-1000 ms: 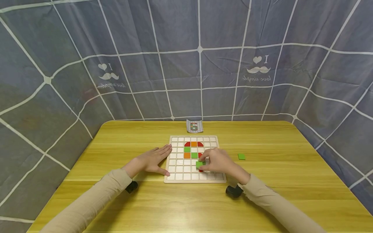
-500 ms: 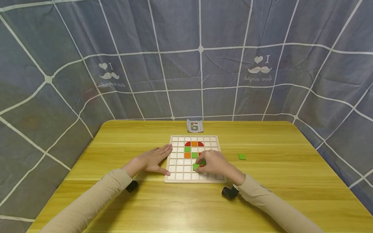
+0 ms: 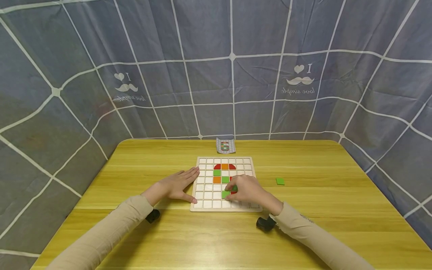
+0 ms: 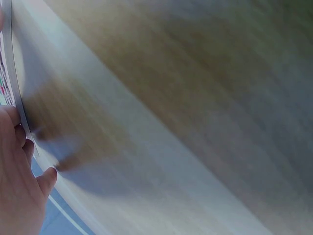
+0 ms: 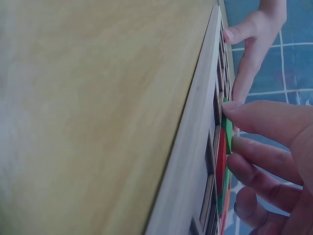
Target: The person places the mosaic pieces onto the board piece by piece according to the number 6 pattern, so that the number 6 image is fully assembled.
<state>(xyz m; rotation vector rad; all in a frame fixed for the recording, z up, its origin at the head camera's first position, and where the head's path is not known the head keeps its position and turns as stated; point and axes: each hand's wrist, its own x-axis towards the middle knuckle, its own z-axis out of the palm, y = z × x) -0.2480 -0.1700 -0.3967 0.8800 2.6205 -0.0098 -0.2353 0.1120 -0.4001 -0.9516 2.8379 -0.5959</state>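
Head view: your right hand [image 3: 248, 189] pinches a flat green square tile [image 3: 225, 194] on the white gridded wooden board [image 3: 202, 204], which sits mid-desk toward the far edge. Your left hand [image 3: 176, 185] lies flat, fingers straight, touching the board's left rim.

Left wrist view: blurred; your left hand [image 4: 17, 188] rests flat on the yellow wooden desk [image 4: 205, 98].

Right wrist view: your fingertips [image 5: 234, 105] press the green tile [image 5: 228, 133] into the board [image 5: 188, 161].

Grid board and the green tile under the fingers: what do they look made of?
Grid board: looks like pale, unvarnished wood; the right wrist view shows a thick, matte, light edge. Green tile that the right hand presses: thin, flat, evenly coloured; painted wood or plastic, I cannot tell which.
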